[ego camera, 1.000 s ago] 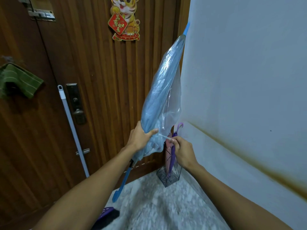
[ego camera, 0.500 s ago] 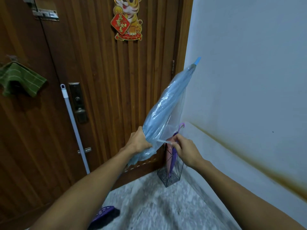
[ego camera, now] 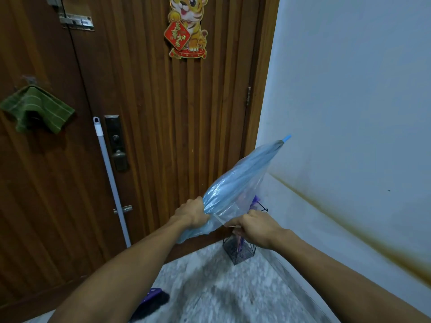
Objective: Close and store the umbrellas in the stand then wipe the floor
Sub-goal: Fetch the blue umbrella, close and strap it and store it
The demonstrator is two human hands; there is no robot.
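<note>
**Desk:** Item one. What can't you make out?

**Me:** The blue umbrella's [ego camera: 242, 183] handle end is hidden behind my left hand [ego camera: 192, 214] and forearm. The wire stand [ego camera: 238, 251] is half covered by my right hand [ego camera: 253, 226], so I read only its dark lower cage and one rim corner. Something purple and something pink stand in it; I cannot tell their full shapes. A dark purple-topped object [ego camera: 151, 301] at the bottom edge is cut off by my arm.

**Desk:** Item two. Hands?

**Me:** Left hand clenched round the folded canopy at its lower part. Right hand pinching a thin translucent strap just beside it. The umbrella is held in the air, tip slanting up to the right toward the wall [ego camera: 349, 101], above the stand.

**Desk:** Item three. Room?

**Me:** Speckled grey stone floor [ego camera: 233, 287]. Pale wall with a brown stain running along it. Ribbed brown wooden door [ego camera: 151, 113], metal lock plate, tiger decoration [ego camera: 186, 26] up high.

**Desk:** Item four. Materials?

**Me:** Canopy glossy, crinkled, see-through plastic. Green striped cloth [ego camera: 37, 110] hanging at left. Pale slim pole [ego camera: 112, 180] leaning on the door.
</note>
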